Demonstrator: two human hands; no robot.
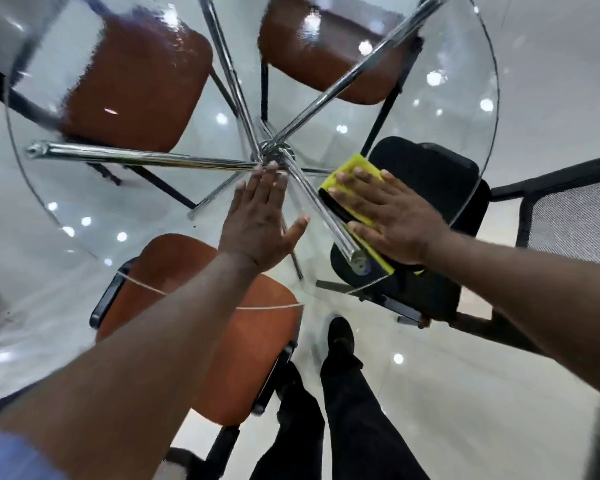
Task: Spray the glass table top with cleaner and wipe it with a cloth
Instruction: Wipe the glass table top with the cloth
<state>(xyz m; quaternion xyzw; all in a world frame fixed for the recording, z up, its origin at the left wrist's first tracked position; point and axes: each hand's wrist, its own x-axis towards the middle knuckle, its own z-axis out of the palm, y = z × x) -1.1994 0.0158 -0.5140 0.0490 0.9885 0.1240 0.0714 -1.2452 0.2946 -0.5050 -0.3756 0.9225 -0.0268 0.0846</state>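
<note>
Head view: right hand [392, 216] lies flat, fingers spread, palm pressing a yellow cloth [352, 178] w/ a dark edge onto the glass table top [465, 109]; not curled around it, just pinning it down. Cloth sits on the right part of the round top, near the rim, just right of the hub where the chrome legs [146, 157] meet under the glass. Left hand [257, 220] also open & flat, palm down on the glass near centre, holding nothing, fingertips over the hub. The two hands are near each other but apart, one chrome leg showing between them. Far-left area of the glass looks wet & rippled. Seen through and around the glass: three brown chairs [136, 88] and a black chair [430, 181] under the cloth side. Person's dark trousers & shoe [340, 334] show below the near rim on a pale glossy floor [551, 64].
</note>
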